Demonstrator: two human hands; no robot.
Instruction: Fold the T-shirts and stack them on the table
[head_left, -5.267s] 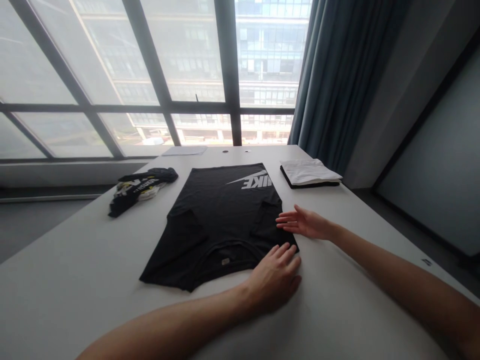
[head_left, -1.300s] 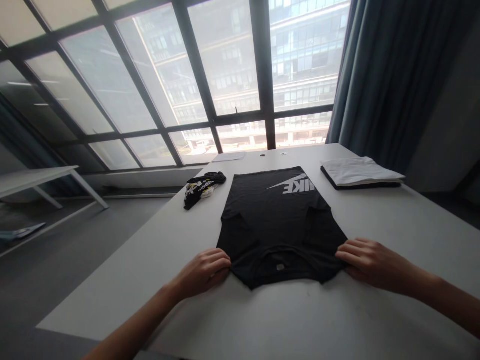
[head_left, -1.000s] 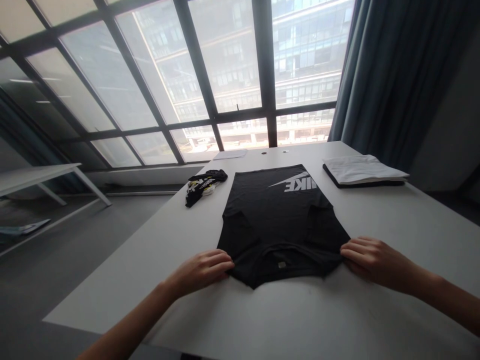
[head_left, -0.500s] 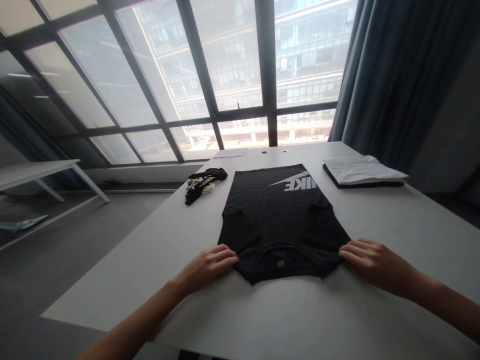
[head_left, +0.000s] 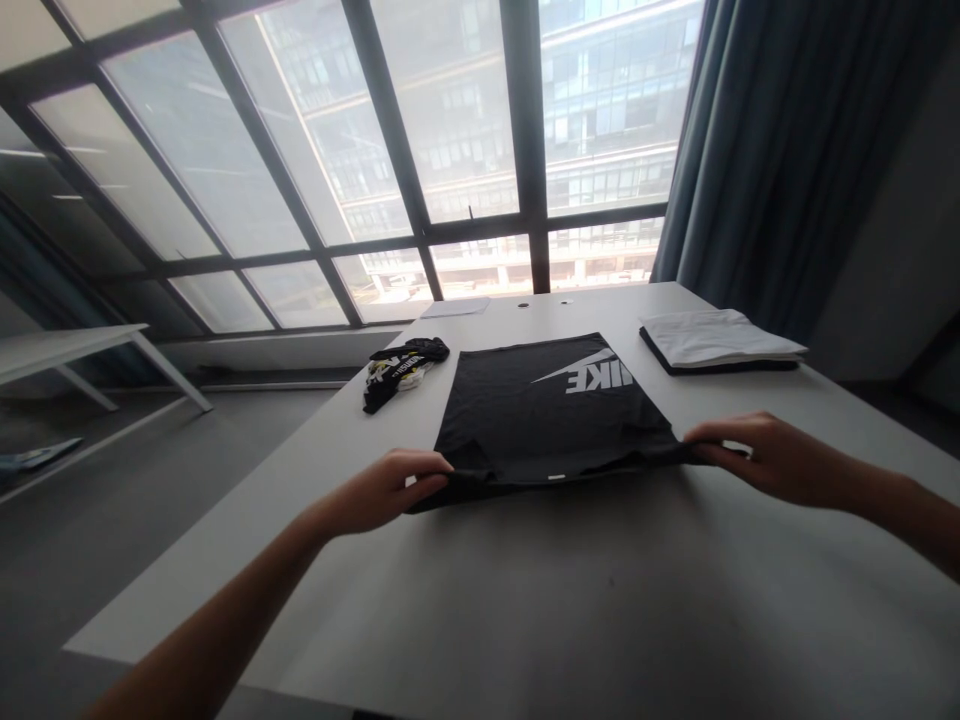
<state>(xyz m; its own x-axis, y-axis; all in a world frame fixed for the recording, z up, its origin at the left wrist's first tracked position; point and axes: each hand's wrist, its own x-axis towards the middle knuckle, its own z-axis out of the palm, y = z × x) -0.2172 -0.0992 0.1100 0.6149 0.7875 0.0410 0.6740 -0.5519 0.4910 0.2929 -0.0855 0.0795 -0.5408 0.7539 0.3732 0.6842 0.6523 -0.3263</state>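
A black T-shirt (head_left: 540, 420) with a white logo print lies across the white table (head_left: 360, 580), its far part flat. The near edge, with a small pale label at its middle, is raised off the tabletop. My left hand (head_left: 394, 490) pinches the shirt's near left side between thumb and fingers. At the near right side, my right hand (head_left: 757, 455) grips the cloth the same way, and a bit of fabric pokes out past its fingers. Part of the shirt's near underside is in shadow.
A crumpled black garment with white and yellow print (head_left: 405, 370) lies left of the shirt. Folded white and black cloths (head_left: 720, 340) are stacked at the right. A white sheet (head_left: 456, 308) rests at the far edge. Another table (head_left: 67, 345) stands at the left, below windows.
Both hands have lifted the near end of the T-shirt off the table and moved slightly away from me. The collar area, earlier flat, is now folded up out of view.
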